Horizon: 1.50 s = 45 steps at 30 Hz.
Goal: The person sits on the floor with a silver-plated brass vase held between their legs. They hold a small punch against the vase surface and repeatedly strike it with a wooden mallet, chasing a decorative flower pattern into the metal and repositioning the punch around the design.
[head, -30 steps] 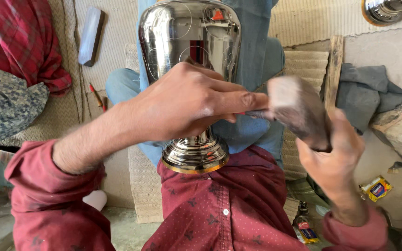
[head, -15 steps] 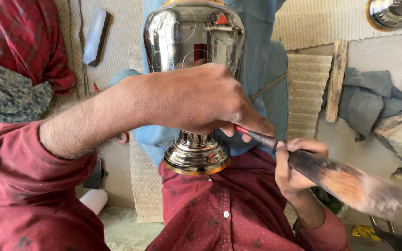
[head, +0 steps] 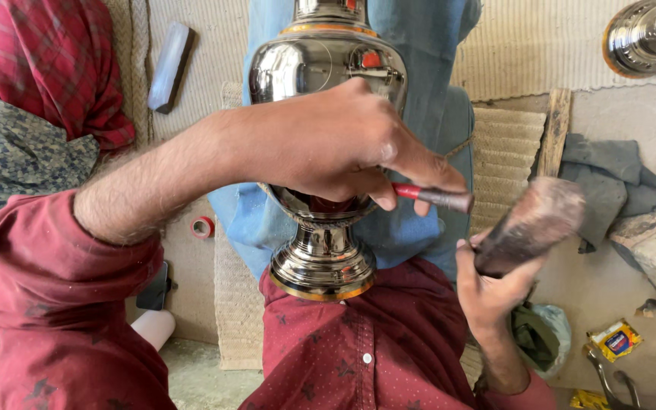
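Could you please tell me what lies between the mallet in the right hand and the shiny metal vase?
In the head view, a red-handled punch, held by the left hand, lies between the mallet and the vase.

— What is the left hand (head: 335, 144) doing?
— It is gripping a thin red-handled metal punch (head: 430, 196) and pressing against the polished silver pedestal vessel (head: 324, 250), whose foot is resting on the dark red shirt (head: 373, 349).
— And the right hand (head: 491, 292)?
— It is clutching a blurred, worn wooden mallet (head: 529, 224), which is sitting just beside the punch's tip, over blue cloth (head: 427, 114).
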### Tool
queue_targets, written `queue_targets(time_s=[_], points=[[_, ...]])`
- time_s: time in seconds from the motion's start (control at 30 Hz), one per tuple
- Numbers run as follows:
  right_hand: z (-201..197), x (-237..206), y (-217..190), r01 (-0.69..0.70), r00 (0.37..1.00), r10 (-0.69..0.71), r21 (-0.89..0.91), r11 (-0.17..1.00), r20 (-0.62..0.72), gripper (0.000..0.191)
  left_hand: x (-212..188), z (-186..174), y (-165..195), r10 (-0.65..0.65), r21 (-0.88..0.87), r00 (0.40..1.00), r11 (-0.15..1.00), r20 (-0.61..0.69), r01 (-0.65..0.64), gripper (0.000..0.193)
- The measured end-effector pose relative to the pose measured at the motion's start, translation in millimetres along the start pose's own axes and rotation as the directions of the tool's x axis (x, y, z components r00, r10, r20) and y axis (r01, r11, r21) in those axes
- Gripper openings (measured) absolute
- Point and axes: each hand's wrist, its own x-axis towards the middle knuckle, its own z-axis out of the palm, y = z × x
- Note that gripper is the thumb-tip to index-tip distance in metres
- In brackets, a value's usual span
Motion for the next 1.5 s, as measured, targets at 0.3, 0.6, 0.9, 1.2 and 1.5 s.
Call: queue_targets(time_s=[0.3, 0.6, 0.9, 1.2, 1.5], points=[[-7.2, 12.5, -34.3, 0.159, 0.968, -0.097, 0.266, 0.951, -0.233, 0.109, 14.5, -6.5, -4.6, 0.021, -0.119, 0.992, 0.993, 0.124, -0.006, 0.062], [-18.4, 43.1, -38.8, 0.226, 0.973, -0.224, -0.028, 0.974, 0.062, 0.072, -2.8, -8.3, 4.0, 0.027, 0.02, 1.0, 0.999, 0.005, -0.028, 0.06], [-42.0, 108.0, -97.6, 0.215, 0.922, -0.052, -0.395, 0.893, 0.384, 0.047, -32.4, 27.8, 30.3, -0.185, 0.022, 0.88, 0.976, -0.438, 0.217, 0.054], [-41.6, 171.7, -171.9, 0.536, 0.755, -0.275, -0.319, 0.782, 0.595, 0.073, -33.3, 62.4, 55.8, -0.234, 0.066, 0.564, 0.885, -0.792, 0.46, 0.044], [-34.7, 214.3, -229.5, 0.785, 0.473, -0.326, -0.223, 0.578, 0.819, 0.088, -31.6, 112.3, 54.4, -0.269, -0.156, 0.199, 0.88, -0.942, 0.449, 0.033]])
